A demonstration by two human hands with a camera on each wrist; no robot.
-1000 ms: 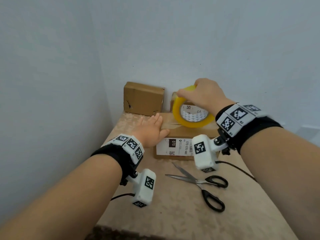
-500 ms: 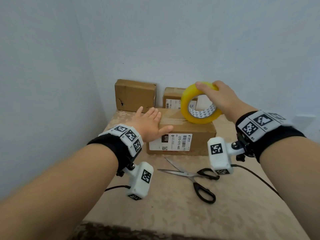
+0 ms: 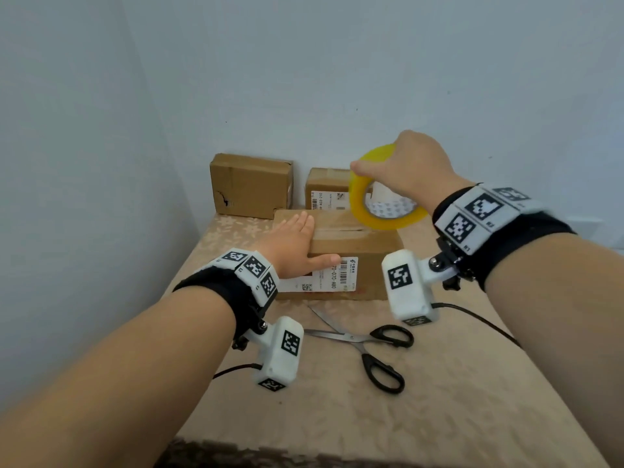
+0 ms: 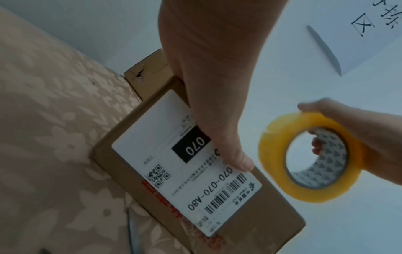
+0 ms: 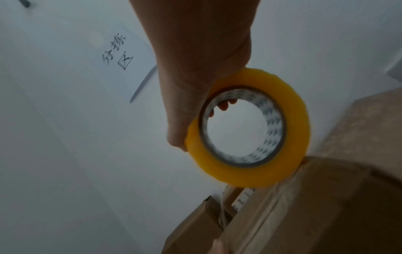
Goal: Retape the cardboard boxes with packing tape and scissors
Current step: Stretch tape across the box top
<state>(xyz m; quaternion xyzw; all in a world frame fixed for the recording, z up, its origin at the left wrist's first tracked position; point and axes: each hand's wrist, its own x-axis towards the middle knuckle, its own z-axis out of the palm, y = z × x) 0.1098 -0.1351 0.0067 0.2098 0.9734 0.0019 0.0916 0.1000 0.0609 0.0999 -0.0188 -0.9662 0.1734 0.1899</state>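
Trouble could come from the tape roll (image 3: 383, 197) first. The right hand (image 3: 410, 163) has it, with fingers curled over the top and poked through the hole, and it is up in the air over the far right part of the near box (image 3: 354, 244). In the right wrist view the bottom of the roll seems to touch the box edge, but I cannot tell if any tape is stuck down yet. If the loose end is not pressed on well, it could snap back onto the roll or stick to itself. If the pull goes crooked, the tape could miss the slit on top of the box.

The left hand (image 3: 293, 244) lies flat on the near left corner of that box, fingers straight, thumb down on the white label (image 3: 324, 276). It holds nothing; it just presses. If it lifts, I think the light box could slide when the tape is tugged.

Scissors (image 3: 368, 342) lie open on the surface (image 3: 472, 383), near to the person, just this side of the box. Neither hand is free for them, so cutting may be awkward.

Two more boxes wait at the far wall: a torn box (image 3: 250, 185) on the left and a small box (image 3: 327, 189) partly hidden by the roll. They sit close behind, so there is little room to pull tape that way.
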